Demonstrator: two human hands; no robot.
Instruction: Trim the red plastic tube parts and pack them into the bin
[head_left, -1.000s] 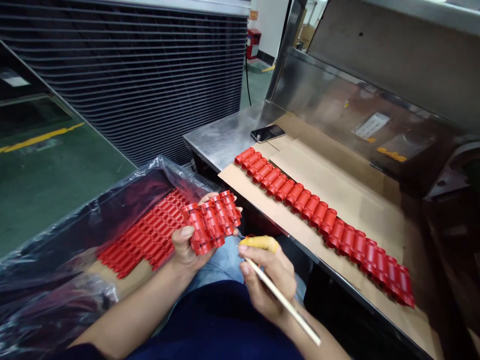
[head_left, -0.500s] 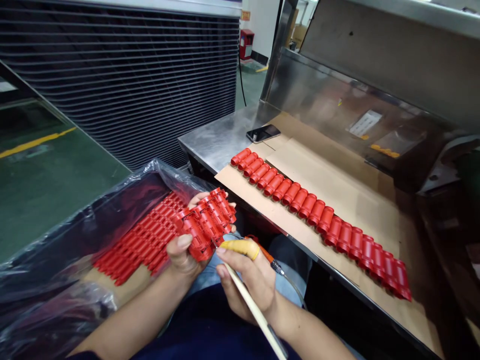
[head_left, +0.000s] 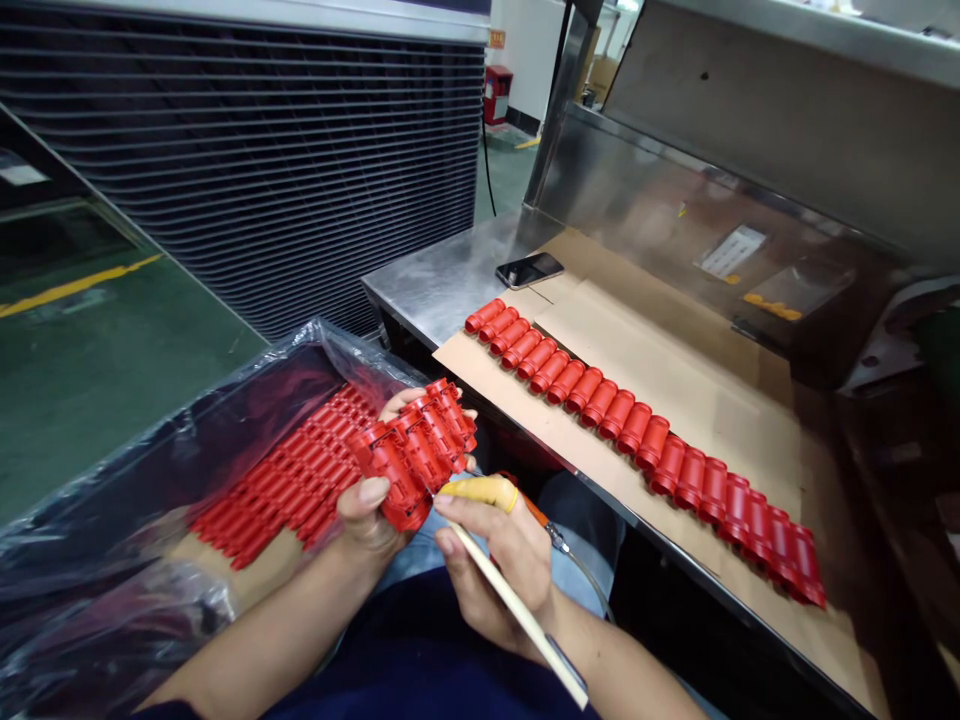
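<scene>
My left hand (head_left: 367, 510) is wrapped round a row of several red plastic cylindrical parts (head_left: 420, 455) with cut-outs in their sides, the thumb pressing on the nearest one. Between the fingers of my right hand (head_left: 499, 550) is a slim, pale-handled tool (head_left: 514, 605), gripped like a pen. Its thin tip touches or nearly touches the nearest red parts; the exact contact is too small to make out. A yellow finger cover (head_left: 484, 490) sits on my right index finger.
Left of my hands, a plastic-lined box (head_left: 187, 430) holds stacked red parts (head_left: 292, 470). On the cardboard-covered metal bench (head_left: 450, 280), red cylinders (head_left: 615, 408) lie in a long diagonal row. A phone (head_left: 529, 270) rests behind them. An orange tool with a hose (head_left: 551, 530) is beside my lap.
The rear end of the pale-handled tool has swung slightly right, while its tip stays by the red parts. Both hands keep their holds. The whole view has shifted a little.
</scene>
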